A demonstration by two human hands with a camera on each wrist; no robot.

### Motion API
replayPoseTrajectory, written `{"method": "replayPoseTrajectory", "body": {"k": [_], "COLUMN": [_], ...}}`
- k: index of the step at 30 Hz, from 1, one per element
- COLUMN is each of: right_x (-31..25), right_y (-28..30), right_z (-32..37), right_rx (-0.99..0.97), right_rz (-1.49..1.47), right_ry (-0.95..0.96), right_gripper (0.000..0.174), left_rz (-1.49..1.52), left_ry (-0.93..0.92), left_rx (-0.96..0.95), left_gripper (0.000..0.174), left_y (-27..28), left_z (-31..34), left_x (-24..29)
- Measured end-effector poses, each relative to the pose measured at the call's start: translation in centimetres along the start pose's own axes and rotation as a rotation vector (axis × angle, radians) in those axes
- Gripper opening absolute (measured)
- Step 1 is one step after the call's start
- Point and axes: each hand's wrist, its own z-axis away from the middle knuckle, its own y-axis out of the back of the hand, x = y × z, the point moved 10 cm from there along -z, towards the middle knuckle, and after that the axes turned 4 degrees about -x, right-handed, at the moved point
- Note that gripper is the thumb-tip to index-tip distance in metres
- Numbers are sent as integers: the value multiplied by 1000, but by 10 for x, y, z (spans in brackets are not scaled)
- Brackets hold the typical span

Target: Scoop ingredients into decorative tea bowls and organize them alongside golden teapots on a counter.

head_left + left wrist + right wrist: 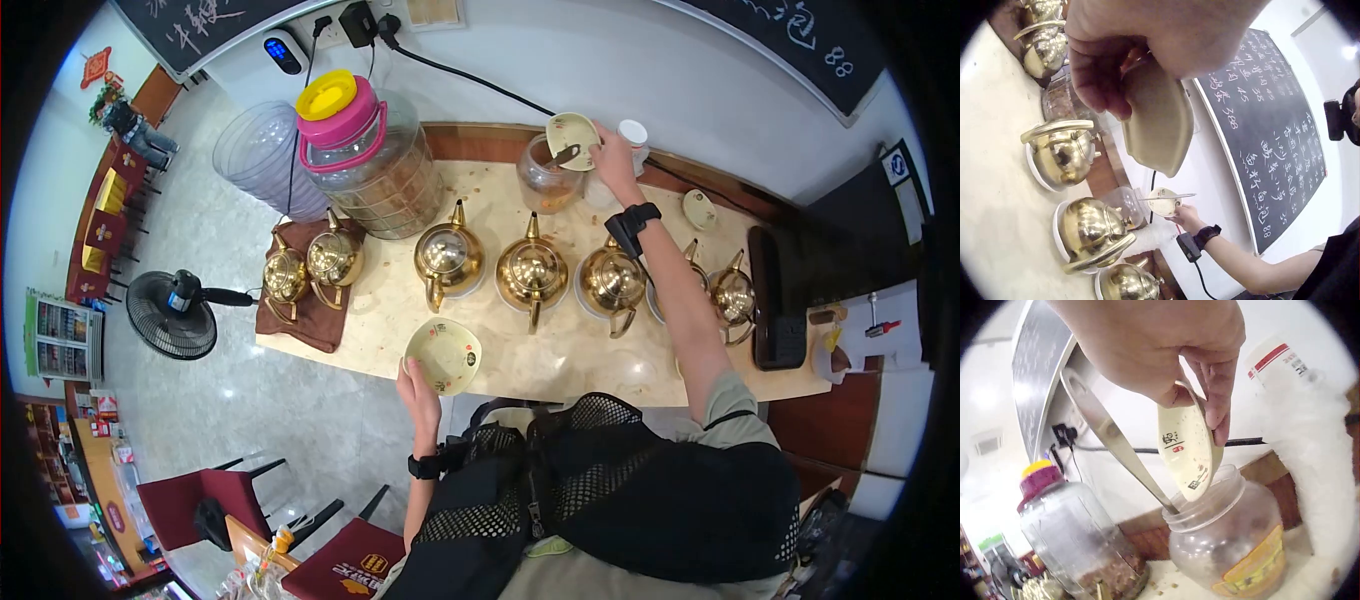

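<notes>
My right hand (pixel 614 162) pinches the rim of a small cream bowl (pixel 1188 447) with printed characters. The bowl is tipped on its side over the mouth of a clear plastic jar (pixel 1225 537). A long-handled metal spoon (pixel 1119 447) leans out of the jar beside it. Small brown specks cling to the bowl's inside. At the front edge of the counter, my left hand (pixel 421 396) grips a second cream bowl (pixel 443 352) by its rim. In the left wrist view, that bowl's plain outer side (pixel 1159 122) faces the camera.
Several gold teapots (pixel 532 272) stand along the counter (pixel 480 365), two of them on a brown cloth (pixel 305 325). A big jar with a pink lid (pixel 340 125) stands at back left. Another small bowl (pixel 699 210) and a black tray (pixel 779 300) are at right.
</notes>
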Motion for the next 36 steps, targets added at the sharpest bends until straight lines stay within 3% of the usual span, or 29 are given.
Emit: {"method": "replayPoseTrajectory", "body": {"k": [2,3,5,6,8,11,14,18,20,23,26,27,31,36], "right_x": [-4,2,36,37,42,41,32,25,15,12,5,3,7,8], "right_y": [35,43,48,60,64,66,63,72,82,92,98,99,84,62], "right_z": [17,26,56,74,114,176,224,268,291,322,343,347,349,330], "right_rx": [195,204,66,84,29,39,-16,104,166,281,379,397,375,237], "right_rz": [-111,-103,-594,-587,-855,-1102,-1112,-1114,-1104,-1092,-1102,-1104,-1189,-1296], "right_ry": [154,142,-291,-309,-389,-487,-590,-577,-583,-614,-657,-662,-625,-543], "right_gripper": [41,41,38,38,34,32,38,40,45,51,54,54,55,62], "left_rz": [-4,-25,-48,-54,-69,44,105,18,163,111,62,41,-98,103], "left_ry": [8,39,67,52,39,-171,-215,-232,-255,-350,-315,-379,-309,-256], "left_rx": [-20,-58,-122,-169,-253,-369,-523,-710,-814,-894,-976,-949,-946,-843], "left_gripper": [31,31,32,31,30,30,28,28,28,28,29,30,30,29], "left_y": [0,-3,-12,-21,-44,-94,-148,-222,-249,-276,-292,-290,-286,-280], "left_z": [1,0,-1,-5,-13,-23,-20,-5,18,49,74,77,83,70], "left_x": [-1,-5,-7,-2,10,58,92,104,122,120,101,103,89,75]}}
